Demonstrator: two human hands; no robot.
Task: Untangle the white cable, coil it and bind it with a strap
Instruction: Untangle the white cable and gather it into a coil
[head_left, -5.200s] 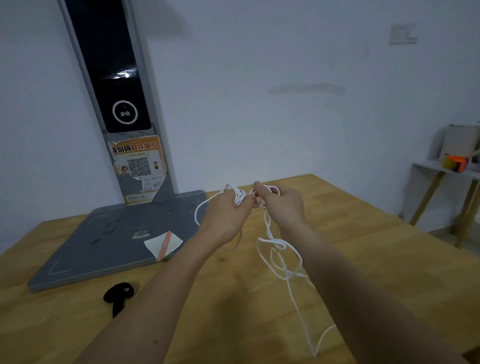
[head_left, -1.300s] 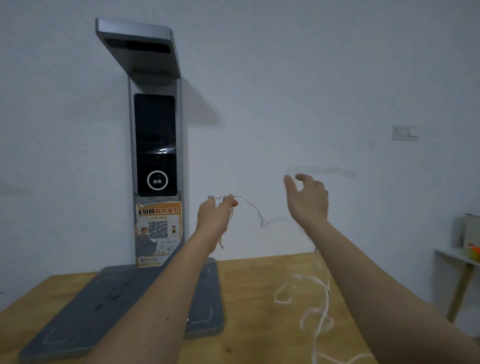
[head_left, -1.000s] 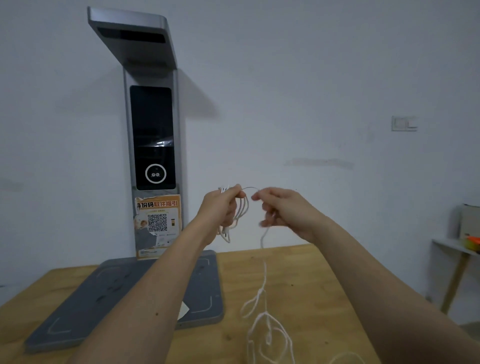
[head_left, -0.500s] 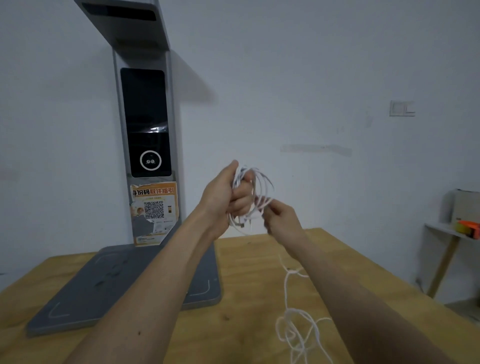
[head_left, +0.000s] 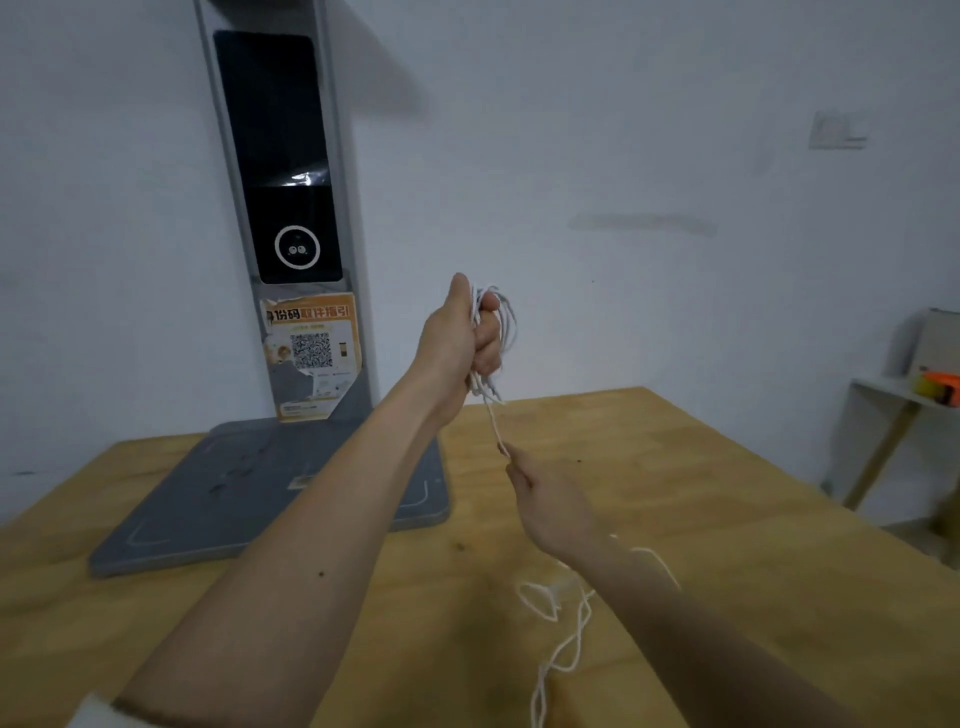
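white cable (head_left: 492, 415): thin, light, limp, no stiffness to speak of, so loops likely hold shape only while pinched and slack will flop and re-knot if dropped. Looks smooth, probably slides easily through fingers

left hand (head_left: 460, 343) raised above the wooden table (head_left: 727, 493), fist closed around a bundle of loops; several turns show, exact number too blurred to count. right hand (head_left: 553, 506) lower, fingertips pinched on the single strand running down from the bundle, taut between the hands. Rest trails past the right forearm onto the table, loose with at least one open loop near (head_left: 540, 597)

Best grip by my read: keep the bundle clamped at one point, feed with a light pinch close under it

Count: one cable, two hands, one grey kiosk stand (head_left: 291, 483) on the table. No strap in view
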